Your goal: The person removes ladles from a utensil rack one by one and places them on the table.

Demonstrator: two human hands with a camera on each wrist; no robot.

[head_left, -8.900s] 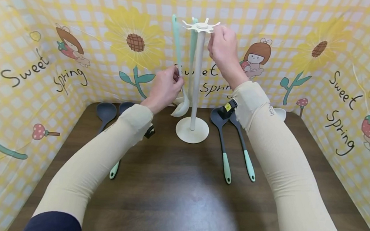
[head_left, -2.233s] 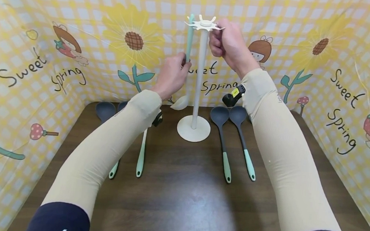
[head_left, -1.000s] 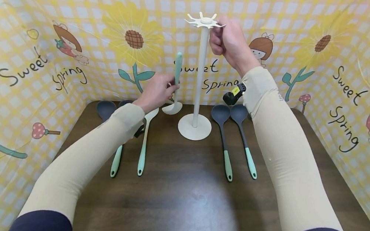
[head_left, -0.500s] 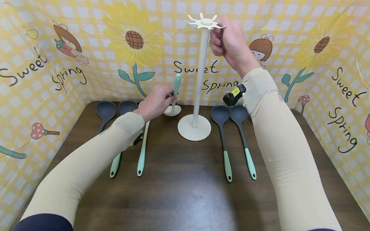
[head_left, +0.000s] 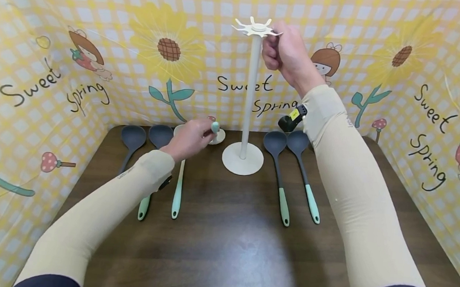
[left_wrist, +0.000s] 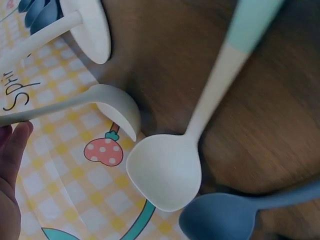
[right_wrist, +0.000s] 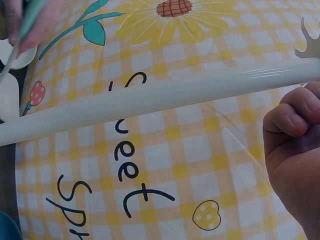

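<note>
My left hand [head_left: 191,137] pinches a ladle with a white bowl and a mint-green handle near the back edge of the table. In the left wrist view the ladle [left_wrist: 117,105] has its bowl low, close by the patterned cloth. The tip of its handle points up toward the head camera. Up at the top of the white utensil stand [head_left: 251,90], my right hand [head_left: 289,54] grips one arm of the hooked crown with curled fingers. No utensil hangs from the visible hooks. Just left of the ladle, a white spoon [left_wrist: 165,170] lies with its mint handle toward me.
Two dark utensils [head_left: 132,138] with mint handles lie at the left, partly under my left forearm. Two dark round-headed spoons [head_left: 275,142] lie right of the stand's base [head_left: 242,159]. A patterned cloth wall [head_left: 165,86] closes the table's back and sides.
Earlier the white-bowled ladle was up at the hooks; my left hand has brought it down to the table's back, its handle now tipping toward me. The right hand keeps its grip on the stand.
</note>
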